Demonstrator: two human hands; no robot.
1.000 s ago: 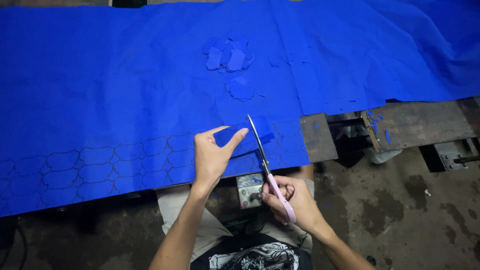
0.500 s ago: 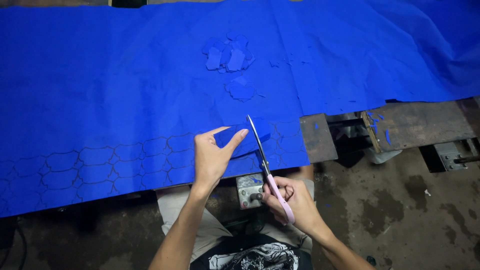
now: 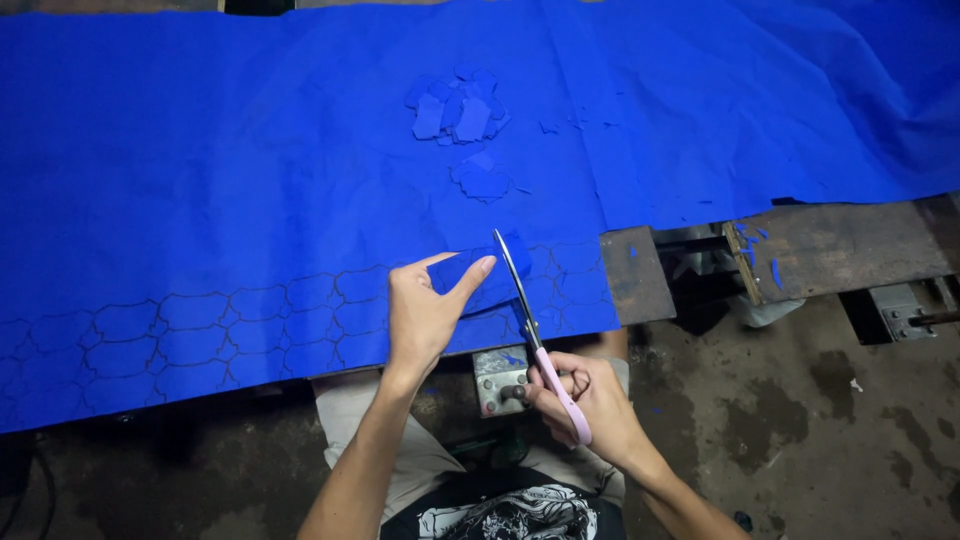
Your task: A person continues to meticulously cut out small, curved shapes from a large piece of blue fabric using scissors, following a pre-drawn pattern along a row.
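- A dim workshop with a stained concrete floor [image 3: 850,430]; a wooden tabletop [image 3: 840,250] is almost wholly covered by a large sheet of blue fabric [image 3: 250,180] that bears a band of drawn outlines along its near edge.
- The left hand [image 3: 425,315] pinches a raised flap of the blue fabric at that near edge, thumb and fingers clenched on the cloth.
- The right hand [image 3: 585,400] grips pink-handled scissors [image 3: 535,345], fingers closed through the handles; the blades point away from the person and lie in the fabric just beside the left fingertips.
- Two small piles of cut blue pieces [image 3: 460,105] lie further back on the sheet, well apart from the hands.
- Risk, as a judgement: the blades sit very near the left thumb, so a hasty closing could nick it.
- If the flap slackens or the sheet slides off the edge, the cut could wander off the drawn line and spoil a shape.
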